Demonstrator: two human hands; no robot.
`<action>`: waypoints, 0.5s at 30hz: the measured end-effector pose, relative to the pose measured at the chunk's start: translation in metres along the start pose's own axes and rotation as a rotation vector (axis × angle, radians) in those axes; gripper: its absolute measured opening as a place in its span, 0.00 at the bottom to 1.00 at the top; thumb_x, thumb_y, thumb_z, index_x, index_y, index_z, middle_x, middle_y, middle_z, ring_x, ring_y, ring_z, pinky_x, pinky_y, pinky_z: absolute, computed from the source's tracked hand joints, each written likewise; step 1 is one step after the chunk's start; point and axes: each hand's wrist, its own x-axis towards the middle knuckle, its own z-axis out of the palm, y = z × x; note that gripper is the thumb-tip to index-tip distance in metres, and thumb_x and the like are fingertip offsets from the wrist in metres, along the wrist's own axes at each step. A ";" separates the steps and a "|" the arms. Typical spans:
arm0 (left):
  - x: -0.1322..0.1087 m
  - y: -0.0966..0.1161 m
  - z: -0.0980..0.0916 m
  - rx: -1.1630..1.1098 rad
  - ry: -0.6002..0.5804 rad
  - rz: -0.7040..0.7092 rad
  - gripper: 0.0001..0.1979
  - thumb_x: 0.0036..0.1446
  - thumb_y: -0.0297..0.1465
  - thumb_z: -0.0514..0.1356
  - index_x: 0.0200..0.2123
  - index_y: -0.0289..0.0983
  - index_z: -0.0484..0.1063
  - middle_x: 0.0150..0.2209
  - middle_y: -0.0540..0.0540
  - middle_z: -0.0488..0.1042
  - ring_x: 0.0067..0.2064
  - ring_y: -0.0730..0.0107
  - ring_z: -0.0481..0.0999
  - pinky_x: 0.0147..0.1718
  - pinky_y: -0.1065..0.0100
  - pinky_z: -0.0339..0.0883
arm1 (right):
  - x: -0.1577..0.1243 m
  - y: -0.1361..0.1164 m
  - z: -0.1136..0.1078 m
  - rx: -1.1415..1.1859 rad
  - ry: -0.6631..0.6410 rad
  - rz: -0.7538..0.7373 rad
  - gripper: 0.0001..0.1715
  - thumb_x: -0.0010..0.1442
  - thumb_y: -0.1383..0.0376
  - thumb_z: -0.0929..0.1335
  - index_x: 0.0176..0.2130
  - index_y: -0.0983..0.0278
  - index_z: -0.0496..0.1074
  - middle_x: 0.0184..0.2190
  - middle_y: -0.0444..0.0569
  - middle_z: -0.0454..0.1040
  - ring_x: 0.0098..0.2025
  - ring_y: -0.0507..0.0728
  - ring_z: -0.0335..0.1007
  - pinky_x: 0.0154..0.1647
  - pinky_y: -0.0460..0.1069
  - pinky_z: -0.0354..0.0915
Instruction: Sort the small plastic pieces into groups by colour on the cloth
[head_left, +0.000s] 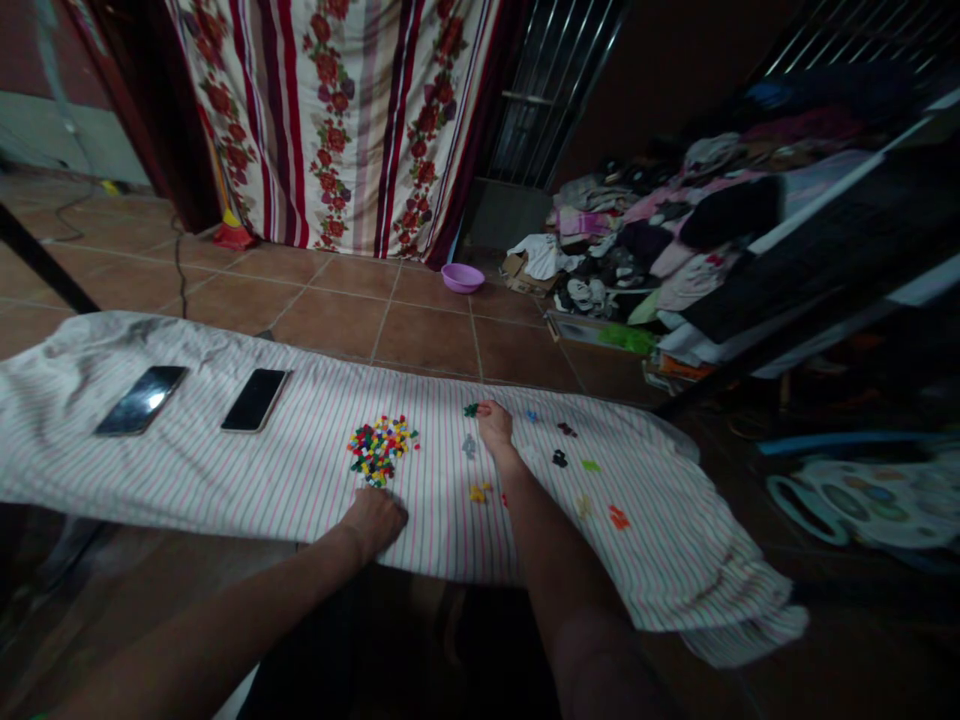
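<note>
A mixed pile of small coloured blocks [381, 448] lies on a striped cloth. Against the pile's near edge is my left hand [379, 520], its fingers curled closed; whatever they may hold is hidden. My right hand [496, 428] is pinched closed beside a small group of green blocks [471, 410], its fingertips touching or almost touching them; I cannot make out a piece between them. Around that hand lie little single-colour groups: grey blocks [469, 446], yellow blocks [478, 493], blue blocks [532, 415], black blocks [559, 458] and orange blocks [618, 517].
Left of the pile, two phones lie on the cloth [315, 500]: a dark phone [255, 400] and a phone with a bright reflection [141, 400]. Beyond are a purple basin [463, 278], a floral curtain [330, 130] and heaped clothes [645, 230].
</note>
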 end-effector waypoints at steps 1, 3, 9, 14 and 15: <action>0.000 0.000 -0.001 -0.003 0.004 -0.002 0.15 0.58 0.21 0.50 0.40 0.31 0.75 0.40 0.32 0.78 0.42 0.53 0.78 0.38 0.54 0.70 | 0.000 -0.001 -0.001 0.008 0.000 -0.004 0.16 0.53 0.73 0.64 0.41 0.64 0.75 0.36 0.48 0.80 0.40 0.52 0.76 0.43 0.45 0.67; -0.001 0.000 -0.001 -0.010 0.011 -0.006 0.15 0.58 0.21 0.50 0.40 0.31 0.75 0.40 0.32 0.78 0.42 0.53 0.77 0.38 0.53 0.70 | -0.002 -0.002 -0.003 0.015 0.002 -0.017 0.15 0.53 0.73 0.65 0.40 0.64 0.75 0.35 0.48 0.80 0.39 0.52 0.76 0.44 0.45 0.66; -0.001 -0.001 -0.001 -0.036 0.021 -0.020 0.12 0.57 0.22 0.52 0.36 0.33 0.76 0.36 0.35 0.78 0.39 0.57 0.77 0.36 0.56 0.70 | -0.013 -0.015 -0.012 -0.082 0.059 -0.084 0.15 0.58 0.71 0.62 0.40 0.64 0.76 0.36 0.51 0.79 0.41 0.54 0.75 0.45 0.47 0.66; -0.002 -0.001 -0.001 -0.041 0.032 -0.025 0.11 0.57 0.23 0.53 0.35 0.33 0.76 0.38 0.35 0.78 0.41 0.57 0.77 0.39 0.57 0.69 | -0.034 -0.039 -0.009 -0.078 -0.027 -0.182 0.16 0.57 0.72 0.62 0.39 0.63 0.77 0.38 0.50 0.78 0.42 0.55 0.75 0.45 0.47 0.66; -0.003 0.000 -0.001 -0.040 0.033 -0.026 0.11 0.57 0.23 0.53 0.36 0.33 0.76 0.38 0.34 0.78 0.42 0.57 0.77 0.39 0.57 0.69 | -0.040 -0.043 -0.007 -0.064 -0.061 -0.201 0.16 0.57 0.72 0.62 0.39 0.62 0.77 0.38 0.49 0.79 0.42 0.54 0.74 0.45 0.47 0.66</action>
